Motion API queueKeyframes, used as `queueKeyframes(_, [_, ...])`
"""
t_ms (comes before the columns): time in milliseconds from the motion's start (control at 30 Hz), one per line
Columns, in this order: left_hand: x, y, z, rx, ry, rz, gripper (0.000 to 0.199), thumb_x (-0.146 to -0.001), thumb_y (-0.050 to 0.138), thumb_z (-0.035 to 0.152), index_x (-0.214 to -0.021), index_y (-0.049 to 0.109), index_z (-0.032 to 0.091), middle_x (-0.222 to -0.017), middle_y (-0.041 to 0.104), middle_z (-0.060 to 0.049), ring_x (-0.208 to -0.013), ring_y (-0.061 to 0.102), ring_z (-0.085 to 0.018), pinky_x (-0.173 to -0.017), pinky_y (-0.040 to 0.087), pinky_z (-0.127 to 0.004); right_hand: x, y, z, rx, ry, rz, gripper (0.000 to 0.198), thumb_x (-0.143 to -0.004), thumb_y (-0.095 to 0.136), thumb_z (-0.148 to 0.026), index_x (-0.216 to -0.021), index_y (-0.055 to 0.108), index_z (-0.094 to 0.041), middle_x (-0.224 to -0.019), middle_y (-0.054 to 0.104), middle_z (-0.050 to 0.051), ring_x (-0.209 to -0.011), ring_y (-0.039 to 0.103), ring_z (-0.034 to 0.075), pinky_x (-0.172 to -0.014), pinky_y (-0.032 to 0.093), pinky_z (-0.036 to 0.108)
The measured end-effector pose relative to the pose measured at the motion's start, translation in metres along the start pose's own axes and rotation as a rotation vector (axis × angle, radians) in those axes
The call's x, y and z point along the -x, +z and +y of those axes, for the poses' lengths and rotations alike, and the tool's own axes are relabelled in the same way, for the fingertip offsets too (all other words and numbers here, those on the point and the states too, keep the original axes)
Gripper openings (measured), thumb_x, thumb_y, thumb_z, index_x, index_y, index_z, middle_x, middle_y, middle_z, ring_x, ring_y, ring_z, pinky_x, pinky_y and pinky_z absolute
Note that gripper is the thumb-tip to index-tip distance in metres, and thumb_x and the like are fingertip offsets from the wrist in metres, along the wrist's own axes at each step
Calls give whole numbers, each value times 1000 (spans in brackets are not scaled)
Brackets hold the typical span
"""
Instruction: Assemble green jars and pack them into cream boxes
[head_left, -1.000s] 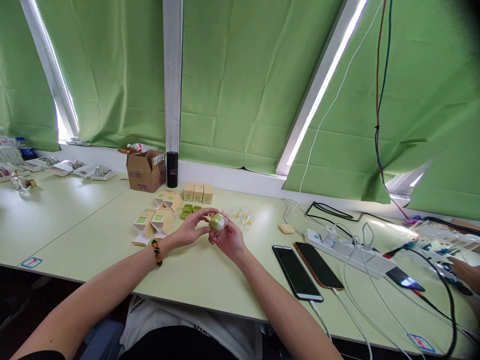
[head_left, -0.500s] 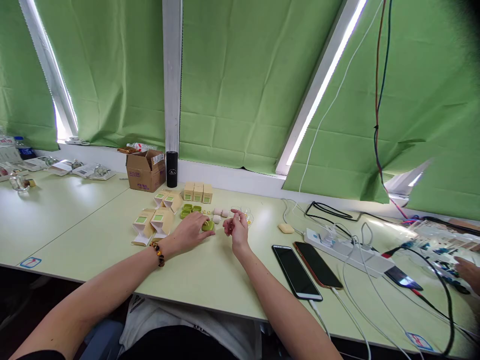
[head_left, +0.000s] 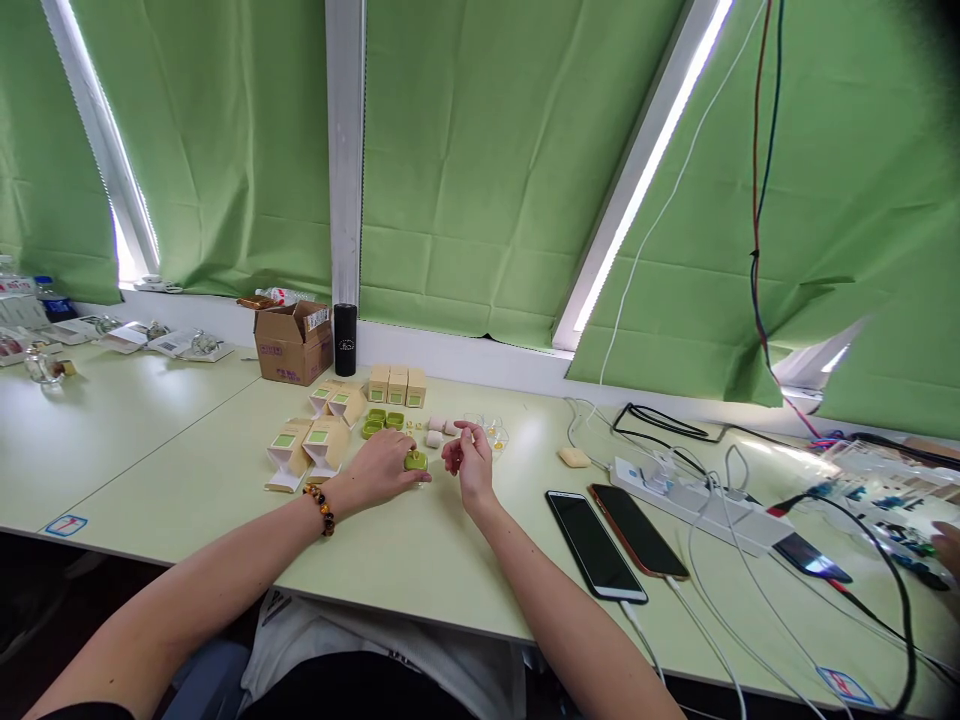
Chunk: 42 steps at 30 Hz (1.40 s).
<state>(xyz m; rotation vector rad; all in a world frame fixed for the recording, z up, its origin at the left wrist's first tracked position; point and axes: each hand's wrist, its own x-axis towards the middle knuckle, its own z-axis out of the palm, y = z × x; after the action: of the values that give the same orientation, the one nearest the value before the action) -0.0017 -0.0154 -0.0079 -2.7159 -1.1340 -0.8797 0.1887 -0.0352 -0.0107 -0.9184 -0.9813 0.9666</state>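
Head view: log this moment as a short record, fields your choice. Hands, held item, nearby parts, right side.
left hand: left hand, fingers around the green piece
right hand: right hand, apart from the green piece, fingers partly bent; nothing visible in it
wrist: beaded bracelet on the left
beyond hands: green cups, pale pink pieces, clear cups partly hidden by the right hand
boxes: three small boxes in a row
right side: white-edged phone, brown-edged phone, power strip
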Motion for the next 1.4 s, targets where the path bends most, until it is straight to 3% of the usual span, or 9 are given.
queueKeyframes(300, [0,-1,-3,58,-21,48,50,-76,79,61,-102,70,20,-91,69,-12,-90,64,-32,-78,47,-42,2,0,-2,6,1,4,46,-86,62,-68,-101,57,-24,-53,59,-6,-43,46,11,-42,32,22])
queueKeyframes(500, [-2,-4,-8,98,-27,136,27,-92,62,44,-102,69,20,-85,67,-9,-86,62,-29,-82,47,-44,2,1,0,19,1,2,46,-87,61,-67,-101,58,-24,-53,59,-6,-43,46,10,-42,33,22])
queueKeyframes(767, [-16,-38,-28,-42,-135,209,18,-93,56,30,-97,70,20,-90,74,-11,-90,66,-30,-81,50,-42,5,1,-1,46,4,3,45,-87,61,-66,-101,58,-23,-53,59,-6,-44,46,11,-43,32,22])
queueKeyframes(933, [-19,-84,-54,-237,-376,94,24,-89,59,38,-95,73,18,-89,75,-14,-86,68,-32,-85,47,-45,6,0,-1,55,-4,-2,43,-88,60,-64,-101,59,-23,-54,59,-6,-45,46,10,-44,34,22])
queueKeyframes(1067, [-2,-104,-67,-495,-518,-122,34,-88,59,45,-86,75,15,-93,75,-21,-106,63,-41,-94,41,-51,7,2,-3,59,-8,2,44,-87,61,-65,-102,59,-23,-54,59,-6,-45,46,10,-45,35,22])
queueKeyframes(1200, [27,-95,-58,-605,-495,-227,43,-89,59,50,-102,77,13,-115,71,-24,-120,53,-40,-99,36,-49,8,3,-3,65,-17,-6,46,-85,62,-66,-102,59,-23,-54,59,-6,-46,47,11,-46,37,22])
queueKeyframes(1300, [43,-82,-43,-655,-444,-280,45,-90,60,52,-104,76,12,-115,70,-24,-120,52,-39,-101,33,-49,7,3,-1,69,-18,-14,45,-86,62,-65,-102,59,-24,-55,59,-6,-46,47,11,-46,38,23])
queueKeyframes(1400, [48,-72,-31,-702,-429,-250,52,-90,58,57,-104,74,10,-114,69,-26,-115,54,-40,-101,32,-49,7,3,0,79,-21,-18,43,-87,61,-63,-103,59,-24,-55,58,-6,-47,48,11,-47,38,22])
